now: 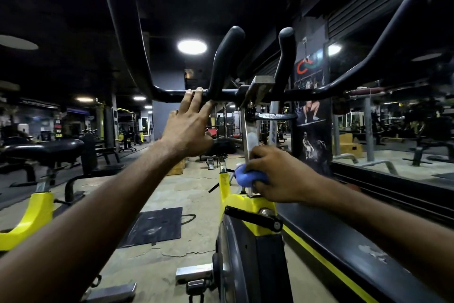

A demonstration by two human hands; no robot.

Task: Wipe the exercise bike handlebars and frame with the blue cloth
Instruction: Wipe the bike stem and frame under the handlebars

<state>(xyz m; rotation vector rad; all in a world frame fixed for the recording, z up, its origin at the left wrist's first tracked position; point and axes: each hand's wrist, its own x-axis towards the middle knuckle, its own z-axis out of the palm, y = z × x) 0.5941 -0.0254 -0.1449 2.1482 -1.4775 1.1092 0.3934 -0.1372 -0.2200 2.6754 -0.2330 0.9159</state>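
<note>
blue cloth [249, 178] bunched vs silver stem [248, 139], black handlebars [172, 93] above

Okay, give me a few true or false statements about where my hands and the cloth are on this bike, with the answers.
1. The right hand holds the blue cloth against the silver post. True.
2. The left hand rests on a saddle. False: its fingers touch the handlebars.
3. The frame below the post is red. False: it is yellow.
4. A dark mat lies on the floor left of that frame. True.
</note>
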